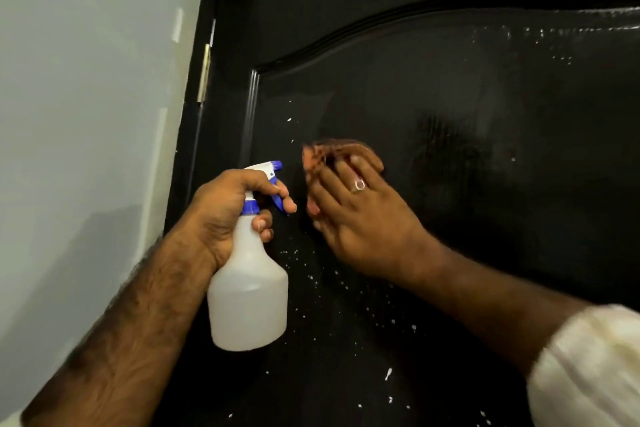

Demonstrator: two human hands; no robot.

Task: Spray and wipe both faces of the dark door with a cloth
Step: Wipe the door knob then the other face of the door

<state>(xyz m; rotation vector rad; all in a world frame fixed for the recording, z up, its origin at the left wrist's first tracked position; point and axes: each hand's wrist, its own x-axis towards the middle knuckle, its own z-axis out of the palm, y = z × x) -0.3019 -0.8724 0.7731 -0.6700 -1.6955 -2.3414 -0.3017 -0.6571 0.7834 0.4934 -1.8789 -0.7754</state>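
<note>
gripping a translucent spray bottle (247,291), contents unclear, beside the door (450,87).

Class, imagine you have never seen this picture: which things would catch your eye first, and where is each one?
First, the white spray bottle with its blue trigger, gripped at the neck by the left hand at centre-left. Just right of it, the right hand presses a reddish-brown cloth flat against the glossy dark door. White droplets speckle the door below the hands.
</note>
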